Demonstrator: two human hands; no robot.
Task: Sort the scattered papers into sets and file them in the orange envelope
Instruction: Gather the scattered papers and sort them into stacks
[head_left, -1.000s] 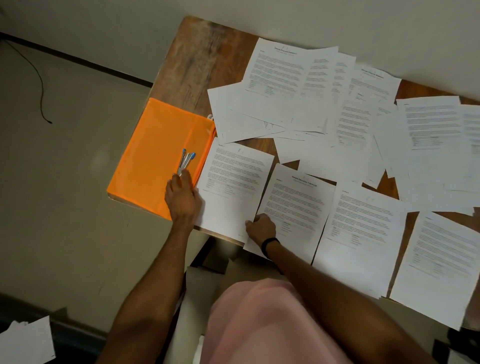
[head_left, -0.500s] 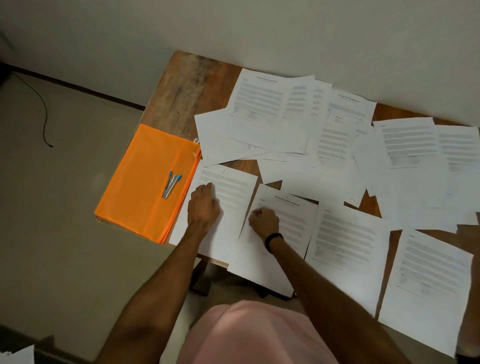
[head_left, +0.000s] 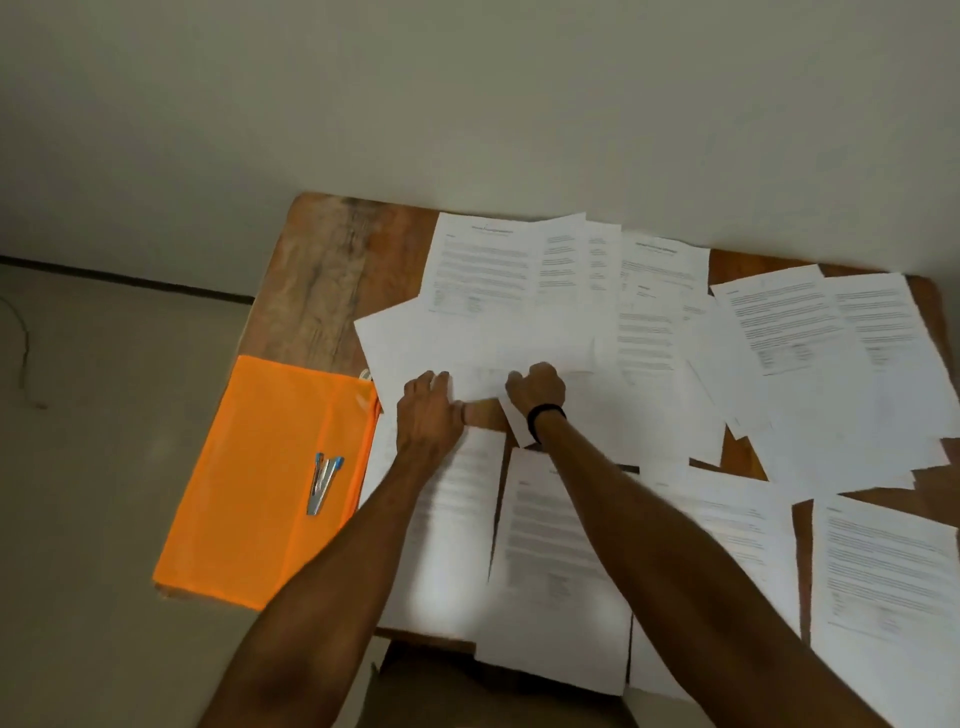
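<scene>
Wood table (head_left: 332, 270), beige wall (head_left: 467, 104). Right of orange envelope (head_left: 270, 483): left hand (head_left: 428, 410) flat on papers (head_left: 415, 338); right hand (head_left: 537, 387) curled, grip unclear.

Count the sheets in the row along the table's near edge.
4. The leftmost sheet lies beside the orange envelope under the left forearm; the second sheet between the forearms; the third sheet beyond the right forearm; the fourth sheet at far right. Each may hide more.

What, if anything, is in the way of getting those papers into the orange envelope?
A small silver and blue tool lies on top of the orange envelope, near the edge closest to the papers. Nothing else visible rests on it.
</scene>
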